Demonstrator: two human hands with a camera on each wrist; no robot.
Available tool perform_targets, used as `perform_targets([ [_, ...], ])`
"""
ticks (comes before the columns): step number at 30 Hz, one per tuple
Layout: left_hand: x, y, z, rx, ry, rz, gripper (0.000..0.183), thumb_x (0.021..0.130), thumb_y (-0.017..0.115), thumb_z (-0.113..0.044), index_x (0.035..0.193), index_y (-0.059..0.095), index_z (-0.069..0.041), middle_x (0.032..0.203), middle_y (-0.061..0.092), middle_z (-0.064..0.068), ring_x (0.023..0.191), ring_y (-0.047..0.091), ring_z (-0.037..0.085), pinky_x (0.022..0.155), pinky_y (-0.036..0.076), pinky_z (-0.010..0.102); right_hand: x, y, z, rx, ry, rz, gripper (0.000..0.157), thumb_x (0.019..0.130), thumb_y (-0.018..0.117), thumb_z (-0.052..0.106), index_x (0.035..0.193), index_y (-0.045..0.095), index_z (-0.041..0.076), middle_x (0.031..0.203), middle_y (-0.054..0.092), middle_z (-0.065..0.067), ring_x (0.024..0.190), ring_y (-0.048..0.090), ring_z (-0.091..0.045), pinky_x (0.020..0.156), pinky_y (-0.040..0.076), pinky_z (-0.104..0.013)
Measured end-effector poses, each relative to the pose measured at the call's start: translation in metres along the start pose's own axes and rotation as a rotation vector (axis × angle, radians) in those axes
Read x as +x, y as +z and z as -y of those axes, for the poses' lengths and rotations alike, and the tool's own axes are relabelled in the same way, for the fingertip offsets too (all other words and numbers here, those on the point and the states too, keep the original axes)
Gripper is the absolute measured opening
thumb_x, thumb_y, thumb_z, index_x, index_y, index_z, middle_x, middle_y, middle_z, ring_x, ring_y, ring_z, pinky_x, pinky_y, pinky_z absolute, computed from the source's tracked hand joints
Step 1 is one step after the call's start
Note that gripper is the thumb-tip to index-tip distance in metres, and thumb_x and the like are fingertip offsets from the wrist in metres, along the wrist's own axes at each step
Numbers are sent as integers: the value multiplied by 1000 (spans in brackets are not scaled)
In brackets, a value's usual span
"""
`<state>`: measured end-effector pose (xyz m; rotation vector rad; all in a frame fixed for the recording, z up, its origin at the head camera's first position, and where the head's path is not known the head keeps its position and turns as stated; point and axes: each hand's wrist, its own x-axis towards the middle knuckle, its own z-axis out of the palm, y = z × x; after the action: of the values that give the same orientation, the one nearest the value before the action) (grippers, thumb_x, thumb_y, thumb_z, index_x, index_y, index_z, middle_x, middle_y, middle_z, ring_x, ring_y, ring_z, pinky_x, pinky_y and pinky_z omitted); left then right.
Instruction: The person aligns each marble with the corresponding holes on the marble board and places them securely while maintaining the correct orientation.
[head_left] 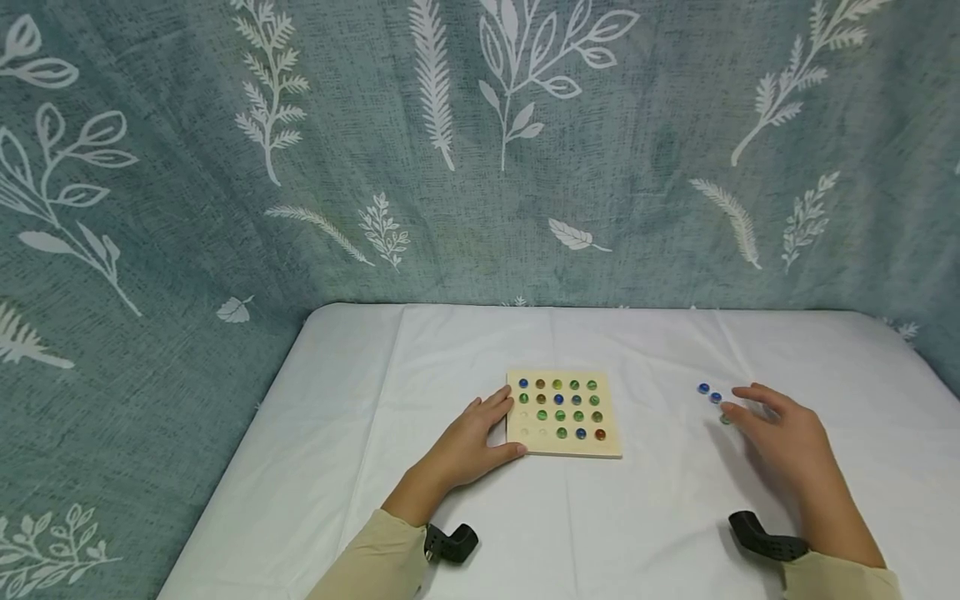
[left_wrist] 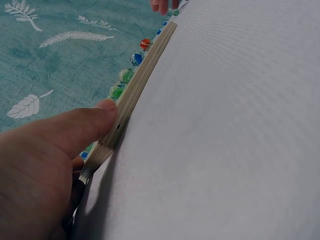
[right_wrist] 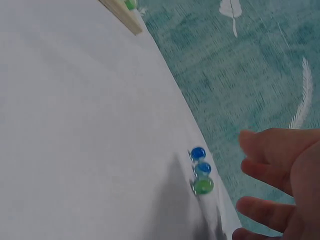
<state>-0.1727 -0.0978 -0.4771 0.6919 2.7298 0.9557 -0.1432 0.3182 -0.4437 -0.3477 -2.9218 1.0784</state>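
Observation:
In the head view, a pale wooden board (head_left: 564, 446) lies flat on the white cloth, with rows of round hollows. Blue, green, yellowish and reddish-brown glass marbles (head_left: 558, 400) sit in most of them; three hollows toward its near left corner are bare. My left hand (head_left: 468, 442) holds the board's near left corner, thumb at the front edge, fingers along the left side. Over to the right, my right hand (head_left: 783, 437) hovers with thumb and forefinger apart by a green marble (right_wrist: 203, 186). Two blue marbles (head_left: 708, 392) lie beside that one in a short line.
White cloth (head_left: 450, 350) covers the table, lightly creased. Behind it and at the left hangs a teal curtain (head_left: 337, 142) with white leaf prints. A black wrist camera (head_left: 452, 544) is worn on the left wrist, another black one (head_left: 768, 537) on the right.

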Motion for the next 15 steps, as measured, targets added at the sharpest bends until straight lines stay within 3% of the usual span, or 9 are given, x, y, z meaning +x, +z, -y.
perform_targets([
  [6, 1, 1, 2, 4, 7, -5, 80, 89, 68, -49, 154, 35, -16, 163, 21, -7, 151, 21, 30, 123, 23, 45, 2, 1, -11, -66, 26, 16, 70, 96, 52, 57, 136, 55, -1, 153, 32, -31, 134, 30, -59, 102, 31, -74],
  [15, 1, 1, 2, 5, 2, 2, 80, 89, 68, -49, 154, 35, -16, 163, 22, -7, 151, 20, 29, 124, 23, 45, 1, 15, -16, -87, 15, -72, 53, 96, 59, 43, 123, 64, -2, 149, 37, -31, 134, 33, -57, 104, 30, -72],
])
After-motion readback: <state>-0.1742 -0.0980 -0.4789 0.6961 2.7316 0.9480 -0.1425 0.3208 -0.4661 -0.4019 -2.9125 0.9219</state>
